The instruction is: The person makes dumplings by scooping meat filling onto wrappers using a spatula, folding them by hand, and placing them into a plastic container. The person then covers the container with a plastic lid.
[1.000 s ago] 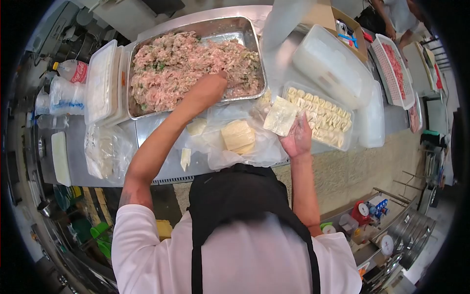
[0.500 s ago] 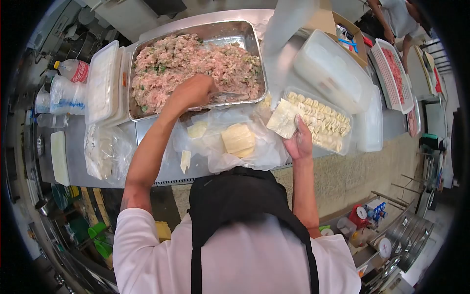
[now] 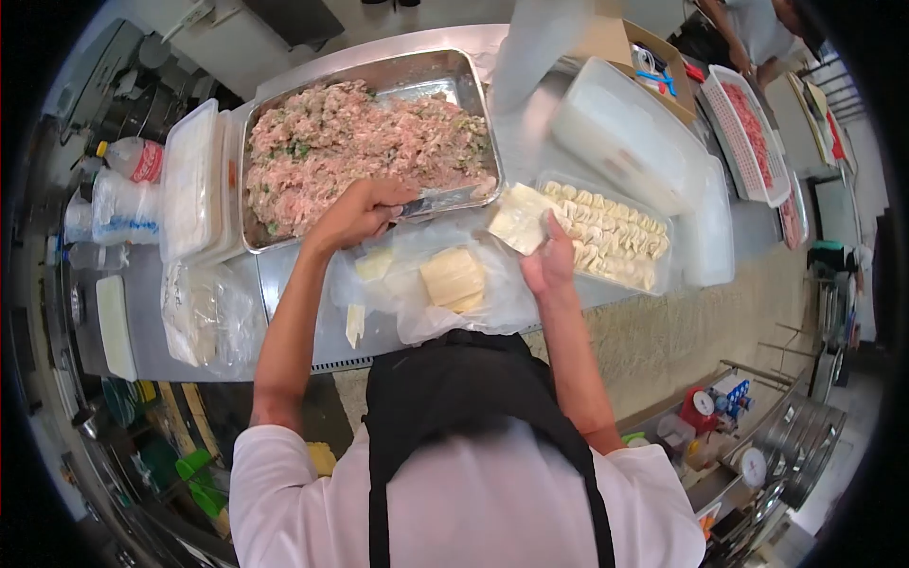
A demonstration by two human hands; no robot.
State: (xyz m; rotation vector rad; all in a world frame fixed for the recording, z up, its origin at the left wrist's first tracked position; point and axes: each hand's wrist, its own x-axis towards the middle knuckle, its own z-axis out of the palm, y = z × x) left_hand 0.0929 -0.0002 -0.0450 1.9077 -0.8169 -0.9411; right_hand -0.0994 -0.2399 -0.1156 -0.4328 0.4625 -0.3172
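Observation:
My left hand (image 3: 362, 216) grips a flat metal spatula (image 3: 443, 201), its blade at the near rim of a deep steel tray (image 3: 481, 118). Pink minced meat (image 3: 331, 142) flecked with green fills most of that tray. My right hand (image 3: 551, 260) holds a pale square dumpling wrapper (image 3: 517, 219), possibly more than one, flat on the fingers with the thumb on its edge. Just right of it, a clear plastic container (image 3: 670, 248) bears rows of folded dumplings (image 3: 606, 227). A stack of square wrappers (image 3: 453, 279) rests on plastic sheeting (image 3: 412, 317) between my forearms.
Lidded plastic boxes (image 3: 189, 180) and a cola bottle (image 3: 135, 158) stand at the left. Large translucent containers (image 3: 625, 128) lie behind the dumplings. Farther right is a white basket (image 3: 757, 142) of red meat, with another person (image 3: 748, 33) beside it. A clear bag (image 3: 204, 312) sits front left.
My left hand has drawn the spatula from the meat toward the tray's near rim. My right hand with the wrapper has shifted slightly left, nearer the tray.

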